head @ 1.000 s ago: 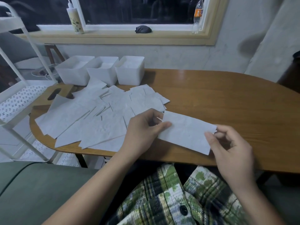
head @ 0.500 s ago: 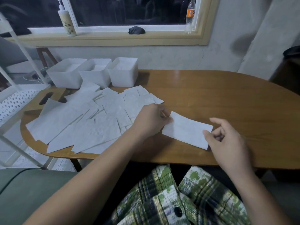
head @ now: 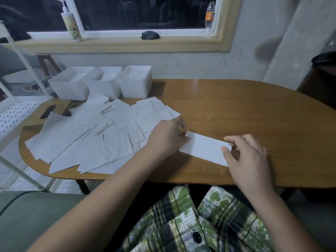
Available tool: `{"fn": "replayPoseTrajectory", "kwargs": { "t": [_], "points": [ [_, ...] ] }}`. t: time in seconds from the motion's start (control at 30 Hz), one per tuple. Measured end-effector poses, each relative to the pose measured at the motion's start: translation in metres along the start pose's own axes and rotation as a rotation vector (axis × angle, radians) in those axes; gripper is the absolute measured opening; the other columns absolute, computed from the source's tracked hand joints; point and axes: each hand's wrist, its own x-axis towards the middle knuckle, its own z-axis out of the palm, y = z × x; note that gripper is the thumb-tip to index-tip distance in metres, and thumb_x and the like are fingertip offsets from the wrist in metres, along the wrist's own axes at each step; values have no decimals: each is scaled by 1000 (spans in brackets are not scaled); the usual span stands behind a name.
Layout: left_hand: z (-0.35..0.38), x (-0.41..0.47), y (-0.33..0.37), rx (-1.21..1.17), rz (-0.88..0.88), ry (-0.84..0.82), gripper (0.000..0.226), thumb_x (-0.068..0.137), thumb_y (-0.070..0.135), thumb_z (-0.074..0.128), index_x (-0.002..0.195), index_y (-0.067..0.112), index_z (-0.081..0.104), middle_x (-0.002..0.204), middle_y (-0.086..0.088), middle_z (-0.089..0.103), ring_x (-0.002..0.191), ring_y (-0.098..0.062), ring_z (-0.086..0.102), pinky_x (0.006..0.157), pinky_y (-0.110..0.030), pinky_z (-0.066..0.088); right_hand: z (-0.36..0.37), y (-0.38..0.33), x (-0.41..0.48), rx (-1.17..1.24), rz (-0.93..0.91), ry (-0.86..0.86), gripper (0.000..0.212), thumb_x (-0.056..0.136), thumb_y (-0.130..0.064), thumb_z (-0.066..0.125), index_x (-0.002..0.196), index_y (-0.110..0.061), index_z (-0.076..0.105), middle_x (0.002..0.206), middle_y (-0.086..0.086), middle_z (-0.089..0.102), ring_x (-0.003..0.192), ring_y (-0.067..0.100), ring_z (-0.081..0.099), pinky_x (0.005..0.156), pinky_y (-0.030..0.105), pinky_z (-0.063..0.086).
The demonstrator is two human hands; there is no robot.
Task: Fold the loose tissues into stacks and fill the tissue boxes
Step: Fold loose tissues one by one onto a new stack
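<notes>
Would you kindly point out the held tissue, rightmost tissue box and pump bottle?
held tissue (head: 203, 149): head view, its middle.
rightmost tissue box (head: 135, 88): head view, front wall.
pump bottle (head: 71, 27): head view, body.

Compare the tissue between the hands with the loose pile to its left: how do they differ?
The held tissue is a single narrow strip; the loose pile is many wider sheets overlapping at varied angles. The held tissue lies alone on bare table, gripped at its ends by the left hand and right hand; most of the loose pile lies untouched. Both are white and lie flat on the same wood.
</notes>
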Motion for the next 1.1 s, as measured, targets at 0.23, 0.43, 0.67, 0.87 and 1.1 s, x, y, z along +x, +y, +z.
{"fn": "replayPoseTrajectory", "kwargs": {
  "t": [0.23,0.43,0.67,0.87,1.1],
  "points": [
    [-21,-37,-22,-44,112,191,8,99,31,72,107,32,69,94,17,67,89,-5,62,77,-33,56,-1,-17,-10,97,-308,-154,23,108,-32,60,123,-26,76,116,-21,62,113,6,56,95,36,37],
    [-37,-89,-57,61,95,337,14,94,26,78,104,30,70,99,17,61,94,-14,59,77,-37,50,6,-33,-17,147,-367,-248,27,105,-40,59,126,-30,74,120,-24,60,119,3,53,103,29,35],
    [-43,-141,-84,236,95,406,8,96,38,76,98,30,76,106,13,67,101,-24,58,81,-45,44,15,-40,-19,129,-418,-289,24,107,-38,63,128,-32,73,121,-26,59,120,2,51,101,35,40],
    [-31,-183,-94,296,89,491,23,93,45,73,104,27,81,111,12,71,104,-27,60,82,-46,42,16,-38,-19,114,-413,-286,27,105,-43,58,126,-33,73,120,-26,59,119,4,53,100,34,39],
    [-17,-196,-88,313,151,458,33,90,41,78,121,29,80,123,12,71,110,-29,63,85,-48,42,15,-41,-20,122,-427,-282,26,104,-42,59,124,-32,74,118,-26,60,118,3,54,100,33,39]
  ]
}}
